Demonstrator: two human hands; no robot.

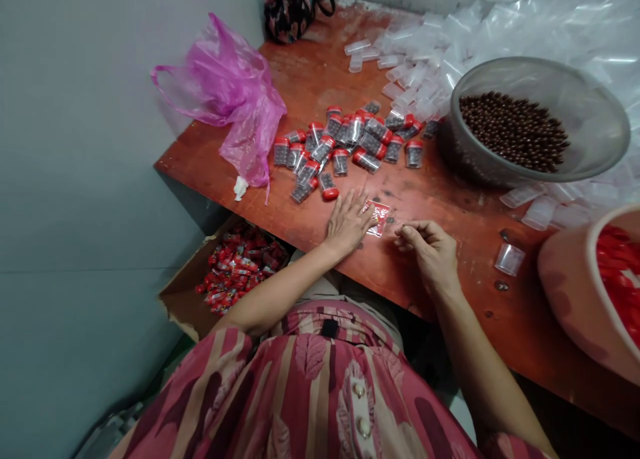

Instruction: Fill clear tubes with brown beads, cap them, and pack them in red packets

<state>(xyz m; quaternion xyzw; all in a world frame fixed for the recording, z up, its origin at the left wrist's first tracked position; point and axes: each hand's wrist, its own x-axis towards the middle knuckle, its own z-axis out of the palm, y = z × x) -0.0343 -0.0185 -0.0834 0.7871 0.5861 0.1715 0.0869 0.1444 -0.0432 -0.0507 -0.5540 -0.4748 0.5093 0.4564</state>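
Observation:
My left hand [349, 223] lies flat on the table with its fingers spread, the fingertips over the left part of a small red printed label [381, 213]. Just right of the label, my right hand [429, 249] is held in a pinch, thumb against the curled fingers; whatever is between them, if anything, is too small to make out. Beyond my left hand lies a loose pile of small clear jars with red caps [340, 160], filled with dark balls. Some stand upright and others lie on their sides.
A grey basin [537, 172] of dark brown balls [510, 129] stands right, before heaped clear empty cups [420, 79]. Near right are a single cup [510, 259] and a pink tub [565, 292] of red caps. Left are a pink plastic bag [235, 85] and, below, a carton [183, 305].

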